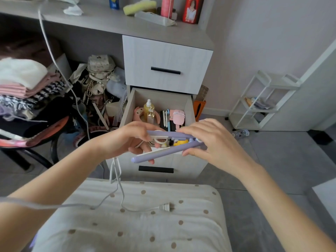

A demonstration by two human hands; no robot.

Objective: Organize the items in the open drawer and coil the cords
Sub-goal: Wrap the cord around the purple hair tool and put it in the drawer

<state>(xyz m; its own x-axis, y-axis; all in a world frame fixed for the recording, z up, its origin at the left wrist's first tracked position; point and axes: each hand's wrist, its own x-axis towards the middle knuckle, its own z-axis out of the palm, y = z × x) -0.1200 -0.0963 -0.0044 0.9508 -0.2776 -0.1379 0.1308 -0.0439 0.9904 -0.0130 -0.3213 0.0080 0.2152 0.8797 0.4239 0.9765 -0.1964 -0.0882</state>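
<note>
Left hand [133, 140] gripped tip end of purple hair straightener [164, 146], arms splayed apart. Right hand [209, 142] clamped hinge end. Held above open drawer [189, 108], contents behind both hands. White cord [116, 179] hung below left hand, uncoiled; plug [164, 207] lay on dotted cushion [181, 224] beneath.

Cushion, 6 o'clock: cream, brown-dotted [145, 224]; white cord [120, 193] trails across it, plug [164, 207] lying flat on top.
Desk shelf, 12 o'clock: grey [101, 19]; red box [190, 10], pink bottle [167, 6], yellow sponge [139, 7], crumpled tissue [72, 10].
Open drawer, centre: wall [130, 104]; yellow bottle [148, 108], pink case [178, 116].
</note>
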